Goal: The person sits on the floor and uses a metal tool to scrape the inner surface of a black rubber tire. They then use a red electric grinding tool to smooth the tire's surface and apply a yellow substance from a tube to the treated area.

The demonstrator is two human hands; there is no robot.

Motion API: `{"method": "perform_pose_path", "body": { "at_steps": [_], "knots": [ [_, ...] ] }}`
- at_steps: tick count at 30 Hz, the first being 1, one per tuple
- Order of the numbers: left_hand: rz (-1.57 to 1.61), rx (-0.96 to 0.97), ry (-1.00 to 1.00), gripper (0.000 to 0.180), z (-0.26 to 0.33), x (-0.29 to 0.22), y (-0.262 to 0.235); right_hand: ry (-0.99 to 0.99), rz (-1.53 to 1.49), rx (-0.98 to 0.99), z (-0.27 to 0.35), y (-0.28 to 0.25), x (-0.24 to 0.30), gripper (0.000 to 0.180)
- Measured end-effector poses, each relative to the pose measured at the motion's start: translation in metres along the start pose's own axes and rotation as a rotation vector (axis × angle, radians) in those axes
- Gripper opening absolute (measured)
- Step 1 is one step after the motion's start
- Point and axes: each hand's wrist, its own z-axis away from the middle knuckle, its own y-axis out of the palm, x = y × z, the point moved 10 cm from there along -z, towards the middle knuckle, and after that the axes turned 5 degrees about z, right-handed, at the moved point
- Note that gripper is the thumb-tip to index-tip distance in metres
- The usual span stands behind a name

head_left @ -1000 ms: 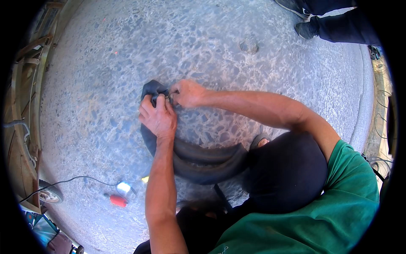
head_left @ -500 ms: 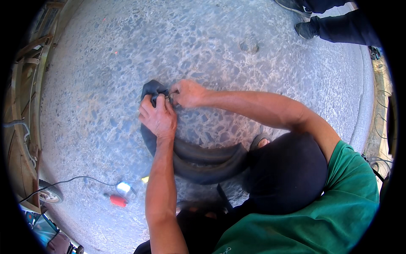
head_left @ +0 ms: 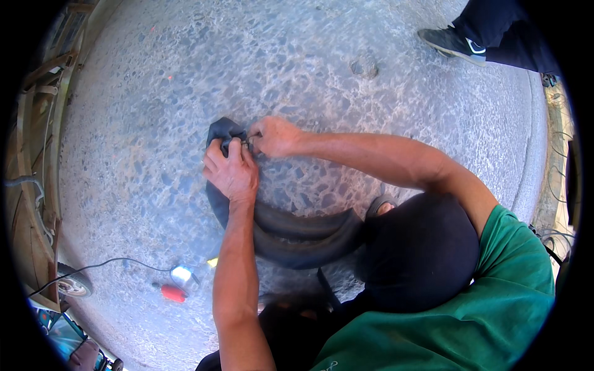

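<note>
A black rubber inner tube lies folded on the ground, curving from between my legs round to the far left. Its bunched end is up at my fingers. My left hand is closed on that end, with the thumb and fingers pressing the rubber. Just to the right, my right hand has its fingers pinched together beside the left fingertips. Whatever small thing sits in that pinch is too hidden to name.
On the rough stone floor to the left lie a red object and a shiny silver thing beside a black cord. A wooden frame and a wheel stand at the left edge. Another person's shoe is at the upper right.
The other person's feet have shifted at the upper right, and now one shoe shows clearly. My hands and the inner tube have stayed nearly in place.
</note>
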Motion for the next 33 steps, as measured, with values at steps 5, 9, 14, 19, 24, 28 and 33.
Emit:
{"method": "perform_pose_path", "body": {
  "at_steps": [5, 9, 14, 19, 24, 28, 33],
  "knots": [
    [0.005, 0.017, -0.012, 0.023, 0.001, 0.001, 0.003, 0.023, -0.050, -0.001, -0.002, 0.004, -0.006, 0.026],
    [0.019, 0.027, -0.015, 0.023, 0.000, 0.000, 0.001, 0.009, -0.043, -0.008, -0.004, 0.004, -0.007, 0.027],
    [0.029, 0.025, -0.025, 0.023, 0.001, 0.002, 0.002, 0.009, -0.004, -0.019, -0.001, 0.000, -0.001, 0.024],
    [0.032, 0.027, -0.026, 0.022, 0.001, 0.001, 0.002, -0.002, 0.005, -0.030, -0.003, 0.002, -0.004, 0.024],
    [0.022, -0.019, 0.005, 0.023, 0.001, 0.000, -0.001, -0.003, 0.031, -0.051, -0.002, 0.001, -0.002, 0.025],
    [0.024, -0.014, 0.001, 0.023, 0.001, 0.001, 0.000, -0.042, 0.003, -0.079, 0.001, -0.001, -0.001, 0.026],
    [0.044, 0.005, -0.027, 0.022, 0.000, 0.002, -0.002, -0.106, 0.068, -0.144, 0.013, -0.010, 0.005, 0.026]
  ]
}}
